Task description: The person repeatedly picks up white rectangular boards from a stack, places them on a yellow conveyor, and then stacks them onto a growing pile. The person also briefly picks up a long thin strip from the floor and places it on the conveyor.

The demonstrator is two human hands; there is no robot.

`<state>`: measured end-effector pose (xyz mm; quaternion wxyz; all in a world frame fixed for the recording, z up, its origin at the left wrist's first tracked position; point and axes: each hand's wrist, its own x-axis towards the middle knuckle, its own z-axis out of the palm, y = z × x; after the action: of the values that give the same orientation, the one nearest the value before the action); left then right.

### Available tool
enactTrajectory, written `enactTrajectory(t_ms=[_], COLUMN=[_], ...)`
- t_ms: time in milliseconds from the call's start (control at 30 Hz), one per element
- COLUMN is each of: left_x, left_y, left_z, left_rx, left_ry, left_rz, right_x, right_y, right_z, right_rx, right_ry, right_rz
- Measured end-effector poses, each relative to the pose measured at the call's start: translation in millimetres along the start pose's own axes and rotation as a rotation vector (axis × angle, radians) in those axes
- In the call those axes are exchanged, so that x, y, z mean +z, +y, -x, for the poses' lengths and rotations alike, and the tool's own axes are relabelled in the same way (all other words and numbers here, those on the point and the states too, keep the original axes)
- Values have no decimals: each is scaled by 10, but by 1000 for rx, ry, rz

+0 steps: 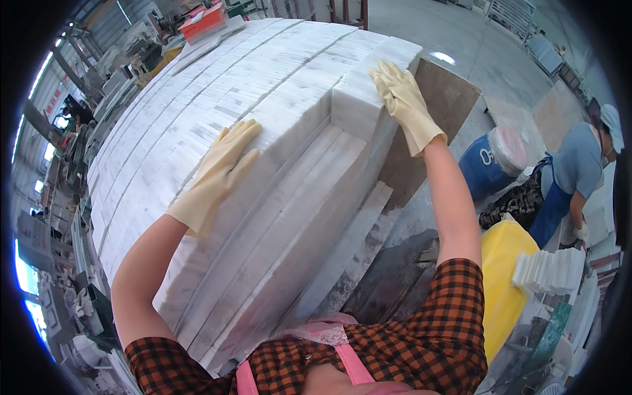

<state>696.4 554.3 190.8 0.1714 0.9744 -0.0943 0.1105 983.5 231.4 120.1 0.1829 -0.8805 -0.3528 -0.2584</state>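
A large stack of white, grey-veined stone strips (253, 76) fills the middle, its pieces packed closely in long rows. My left hand (222, 168), in a cream rubber glove, rests on the near edge of the top row, fingers stretched out and thumb apart. Farther right, my right hand (401, 97) wears a matching glove. It lies with fingers extended over the raised end block (361, 99) of the stack. Neither hand grips anything. Below the top row, a lower step of long stone pieces (289, 220) runs toward my body.
A brown board (447, 92) leans beside the stack's right end. Beyond it stand a blue drum (486, 164) and a co-worker (579, 161) in a blue apron. Yellow sheeting (507, 270) and stacked white pieces (550, 271) are at right. An orange-red box (203, 23) sits far left.
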Motion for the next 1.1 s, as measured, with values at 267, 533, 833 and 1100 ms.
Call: enactTrajectory(t_ms=[267,533,833,1100], left_x=[14,31,13,100], left_y=[36,-30,26,-218], left_z=[5,-17,-13,-30], left_rx=[-4,14,17,40], left_ry=[7,4,8,-4], left_rz=[17,-7,7,21], right_x=[1,-187,480,200], right_y=[-59,-867,-764,-702], right_z=[27,555,306,730], right_rx=[157,850,724,752], right_ry=[60,437,461,443], right_rz=[-331,-1438,-1247,-1604])
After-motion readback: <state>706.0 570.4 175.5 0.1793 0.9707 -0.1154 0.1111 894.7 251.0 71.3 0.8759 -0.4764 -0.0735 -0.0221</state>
